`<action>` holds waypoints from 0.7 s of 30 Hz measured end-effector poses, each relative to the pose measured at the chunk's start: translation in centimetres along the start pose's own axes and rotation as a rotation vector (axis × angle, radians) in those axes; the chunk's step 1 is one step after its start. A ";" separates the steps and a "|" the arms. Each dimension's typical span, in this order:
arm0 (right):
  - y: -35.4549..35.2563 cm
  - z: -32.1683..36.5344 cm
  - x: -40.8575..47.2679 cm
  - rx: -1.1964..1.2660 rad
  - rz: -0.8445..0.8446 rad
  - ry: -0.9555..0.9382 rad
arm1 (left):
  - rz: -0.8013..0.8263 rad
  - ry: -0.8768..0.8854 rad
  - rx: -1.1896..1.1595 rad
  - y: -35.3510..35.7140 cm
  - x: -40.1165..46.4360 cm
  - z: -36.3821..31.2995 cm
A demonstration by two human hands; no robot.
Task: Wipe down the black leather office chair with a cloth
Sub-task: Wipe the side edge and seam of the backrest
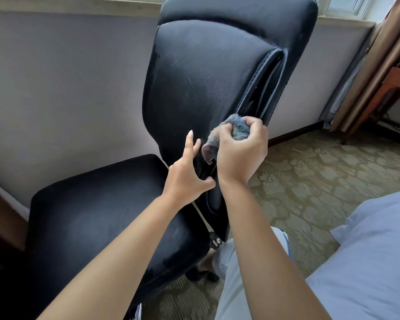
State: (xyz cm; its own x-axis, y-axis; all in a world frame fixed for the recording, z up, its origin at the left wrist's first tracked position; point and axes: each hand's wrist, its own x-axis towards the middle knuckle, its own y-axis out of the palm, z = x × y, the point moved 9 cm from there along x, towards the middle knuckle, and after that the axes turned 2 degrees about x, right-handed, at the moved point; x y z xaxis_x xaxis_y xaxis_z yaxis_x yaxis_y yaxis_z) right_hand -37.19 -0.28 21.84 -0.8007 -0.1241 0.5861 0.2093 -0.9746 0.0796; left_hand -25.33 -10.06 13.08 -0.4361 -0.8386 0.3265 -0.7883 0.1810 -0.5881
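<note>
**Cloth at the lower edge of the backrest**

Wiping is under way on the black leather office chair (pixel 208 84), which stands against the wall below the window with its seat at about eight o'clock from the backrest. The right hand (pixel 241 153) is clenched around a bunched grey-blue cloth (pixel 237 129), fingers curled tight over it, and presses it to the backrest's lower right edge, just where the stitched side seam runs down. A loose corner of the cloth hangs at seven o'clock from the fist. The left hand (pixel 187 176) sits just beside it at nine o'clock, forefinger stretched flat up the leather and thumb hooked around the narrow neck of the backrest, steadying the chair rather than grasping anything tightly.

By my reckoning the step in hand is the lower backrest and its side seam. The broad panel towards twelve o'clock shows pale scuffs and a dull film, and the seat looks dusty too, so much of the job seems to remain. Next, I would expect the cloth to be drawn along the seam or swept upward, with the left hand bracing so the chair does not swivel away.
</note>
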 end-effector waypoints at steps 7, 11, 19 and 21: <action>-0.3 -2.9 -5.6 -0.049 0.088 0.078 | -0.016 0.042 0.009 -0.5 -0.5 -0.5; -1.0 -1.8 -4.0 -0.056 0.049 0.080 | 0.002 0.019 -0.009 -0.4 -0.9 -0.7; -1.4 -0.6 -3.1 -0.127 0.042 -0.076 | 0.020 0.015 -0.002 -0.4 -1.5 -0.7; -1.7 -1.2 -4.4 -0.156 0.066 -0.078 | 0.013 0.018 0.007 -0.5 -1.7 -1.0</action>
State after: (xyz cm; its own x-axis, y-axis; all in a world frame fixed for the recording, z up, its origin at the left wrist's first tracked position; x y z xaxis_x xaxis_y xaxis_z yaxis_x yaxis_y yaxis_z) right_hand -34.74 1.68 18.15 -0.7408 -0.1795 0.6473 0.1650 -0.9827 -0.0837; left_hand -24.66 -8.19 13.58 -0.4540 -0.8266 0.3325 -0.7798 0.1881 -0.5971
